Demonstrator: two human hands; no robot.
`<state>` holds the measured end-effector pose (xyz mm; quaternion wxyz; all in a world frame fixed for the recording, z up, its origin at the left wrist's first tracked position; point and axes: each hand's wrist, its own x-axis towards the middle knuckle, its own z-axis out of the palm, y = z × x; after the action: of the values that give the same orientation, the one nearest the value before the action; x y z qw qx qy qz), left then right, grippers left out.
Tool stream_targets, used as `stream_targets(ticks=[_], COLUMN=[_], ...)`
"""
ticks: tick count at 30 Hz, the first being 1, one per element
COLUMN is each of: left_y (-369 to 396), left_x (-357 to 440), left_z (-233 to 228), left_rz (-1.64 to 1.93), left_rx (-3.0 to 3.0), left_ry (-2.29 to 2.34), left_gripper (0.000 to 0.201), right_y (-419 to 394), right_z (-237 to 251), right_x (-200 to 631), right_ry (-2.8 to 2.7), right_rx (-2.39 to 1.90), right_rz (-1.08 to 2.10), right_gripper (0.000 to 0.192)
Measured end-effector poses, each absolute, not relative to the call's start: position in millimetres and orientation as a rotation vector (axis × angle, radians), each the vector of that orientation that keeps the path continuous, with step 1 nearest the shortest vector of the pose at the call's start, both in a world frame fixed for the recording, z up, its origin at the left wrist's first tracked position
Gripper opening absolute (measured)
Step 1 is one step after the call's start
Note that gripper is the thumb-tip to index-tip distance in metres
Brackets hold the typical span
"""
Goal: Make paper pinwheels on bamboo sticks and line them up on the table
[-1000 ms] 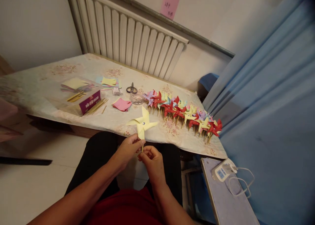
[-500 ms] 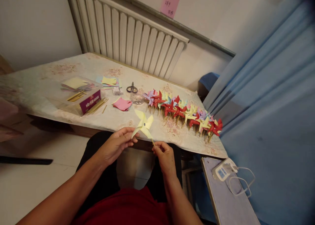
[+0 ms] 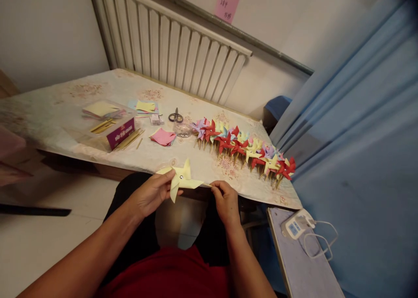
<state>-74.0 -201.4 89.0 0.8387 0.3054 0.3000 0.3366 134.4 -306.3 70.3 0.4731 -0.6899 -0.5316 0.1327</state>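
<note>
Hands meet over your lap, at the near edge of the table point(image 3: 98, 150), with a yellow pinwheel point(image 3: 180, 181) between them. Your left hand point(image 3: 150, 194) is curled loosely, fingers and thumb closed on the left side of the paper wheel, one blade hanging below your fingertips. Your right hand point(image 3: 226, 199) is closed in a pinch on the thin stick that runs out sideways from the wheel; the stick lies nearly level, and only a short stretch of it shows between wheel and fingers. The wheel faces up toward you, its silver pin head visible at the centre.

On the table beyond, a row of pinwheels point(image 3: 243, 149) in red, yellow, purple and blue runs from the middle toward the right corner, each overlapping the next. Left of the row's near end lies a pink paper stack point(image 3: 162, 137), and just behind it a small clear dish point(image 3: 182, 130) and scissors point(image 3: 176, 117). Further left sit a purple box point(image 3: 120, 133) with sticks point(image 3: 129, 139) beside it, and more paper point(image 3: 98, 110) in yellow and other colours, some of it under clear plastic.

A radiator point(image 3: 170, 50) stands behind the table, with a pink note point(image 3: 226, 5) on the wall above. A blue curtain point(image 3: 359, 137) hangs at your right, and below it a small white device point(image 3: 295, 226) with a cord rests on a grey surface.
</note>
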Motion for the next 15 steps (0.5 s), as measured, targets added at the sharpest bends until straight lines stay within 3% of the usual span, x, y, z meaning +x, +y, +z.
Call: stream_targets(ticks=[7,15], left_y=[-208,-211], left_x=[-63,-57], left_z=[87,82], left_rz=[0.699,0.839], left_rx=[0.710,0.672], left_ry=[0.870,0.886], left_gripper=[0.010,0.015], right_y=[-305,-304], right_z=[79,80], right_x=[132,133], right_ry=[-1.399,-1.384], right_rx=[-1.680,-1.674], right_rz=[0.218,0.251], right_gripper=[0.018,0.018])
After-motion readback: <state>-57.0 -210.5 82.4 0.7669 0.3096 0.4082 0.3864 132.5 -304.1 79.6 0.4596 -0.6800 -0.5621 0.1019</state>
